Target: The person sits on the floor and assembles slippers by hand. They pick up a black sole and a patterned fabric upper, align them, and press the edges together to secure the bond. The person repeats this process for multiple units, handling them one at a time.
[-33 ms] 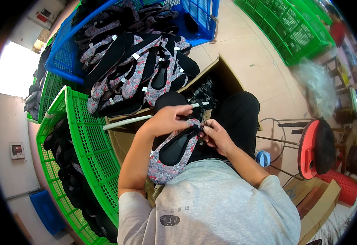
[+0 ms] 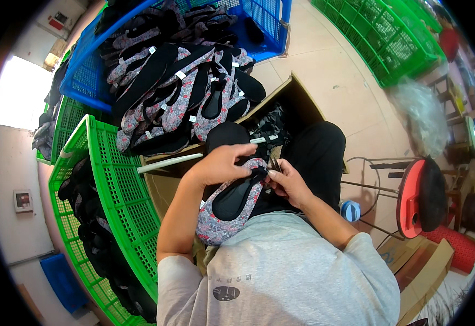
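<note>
On my lap lies a grey floral cloth shoe (image 2: 230, 202) with a black inside, its narrow end pointing away from me. My left hand (image 2: 224, 164) grips that end from the left, thumb on the rim and the other fingers stretched out beyond it. At the same end, my right hand (image 2: 286, 182) is closed, thumb and fingertips pinched beside a black part of the shoe. Small dark pointed metal snips (image 2: 274, 164) stick up from these fingers. Whether the blades touch the shoe I cannot tell.
A pile of similar floral shoes (image 2: 177, 103) spills from a blue crate (image 2: 88, 70) ahead. An open cardboard box (image 2: 305, 100) with dark scraps stands beyond my knees. Left is a green crate (image 2: 120, 185) of dark shoes; right are a red-topped stool (image 2: 411, 198) and another green crate (image 2: 378, 38).
The snips in my right hand have turned slightly and show more clearly. My left fingers have shifted a little at the shoe's end; the shoe stays in place.
</note>
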Action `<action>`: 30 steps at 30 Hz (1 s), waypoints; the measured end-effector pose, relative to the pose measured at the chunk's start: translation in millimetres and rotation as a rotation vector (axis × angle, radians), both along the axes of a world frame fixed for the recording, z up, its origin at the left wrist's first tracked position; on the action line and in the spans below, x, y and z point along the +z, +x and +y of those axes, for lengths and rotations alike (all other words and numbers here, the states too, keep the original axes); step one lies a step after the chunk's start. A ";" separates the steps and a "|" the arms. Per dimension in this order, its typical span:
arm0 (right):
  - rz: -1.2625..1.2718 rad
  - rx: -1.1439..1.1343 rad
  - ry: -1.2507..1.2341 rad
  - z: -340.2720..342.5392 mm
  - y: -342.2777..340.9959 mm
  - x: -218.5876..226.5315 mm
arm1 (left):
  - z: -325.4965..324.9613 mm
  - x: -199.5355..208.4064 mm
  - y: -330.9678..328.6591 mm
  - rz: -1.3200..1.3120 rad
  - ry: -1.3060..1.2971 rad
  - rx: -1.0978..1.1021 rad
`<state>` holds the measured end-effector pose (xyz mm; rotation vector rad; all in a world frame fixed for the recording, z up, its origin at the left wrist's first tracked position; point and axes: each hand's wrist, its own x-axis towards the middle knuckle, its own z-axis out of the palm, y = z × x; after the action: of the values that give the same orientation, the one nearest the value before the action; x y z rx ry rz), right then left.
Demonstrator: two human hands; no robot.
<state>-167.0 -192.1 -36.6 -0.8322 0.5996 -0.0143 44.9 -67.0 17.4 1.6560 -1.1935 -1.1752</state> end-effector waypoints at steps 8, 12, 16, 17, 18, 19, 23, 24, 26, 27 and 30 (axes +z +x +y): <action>0.119 0.001 -0.490 19.3 13.8 -22.2 | 1.7 -3.3 -49.2 -0.761 0.070 0.037; 0.200 -0.028 -0.838 17.7 34.2 -7.6 | -10.1 -0.9 -49.9 -0.895 0.032 0.178; 0.223 -0.194 -1.034 -2.7 60.5 -0.4 | -32.0 26.4 -68.7 -0.951 -0.181 0.423; 0.159 -0.234 -1.051 -7.9 65.5 0.3 | -36.5 25.2 -71.4 -0.973 -0.253 0.485; 0.073 -0.265 -1.006 -10.1 70.6 18.5 | -38.4 28.0 -72.7 -0.949 -0.285 0.532; -0.010 -0.274 -1.020 -15.6 73.5 25.2 | -38.4 31.0 -72.5 -0.973 -0.322 0.553; -0.152 -0.205 -1.159 -38.9 77.2 35.0 | -36.3 45.7 -76.9 -1.043 -0.360 0.643; -0.143 -0.171 -1.220 -40.8 77.5 36.3 | -34.5 43.6 -75.8 -1.053 -0.339 0.636; -0.119 -0.081 -1.324 -40.5 72.4 44.0 | -30.2 34.0 -71.8 -1.071 -0.301 0.621; -0.107 -0.042 -1.379 -41.2 71.1 48.7 | -29.9 29.6 -69.8 -1.082 -0.271 0.604; -0.125 0.066 -1.425 -43.1 68.8 48.3 | -27.4 14.8 -64.2 -1.096 -0.202 0.548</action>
<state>-98.2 -235.3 11.6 -2.2060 0.3768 -0.4755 -19.3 -94.4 32.2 2.3094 -1.2359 0.2759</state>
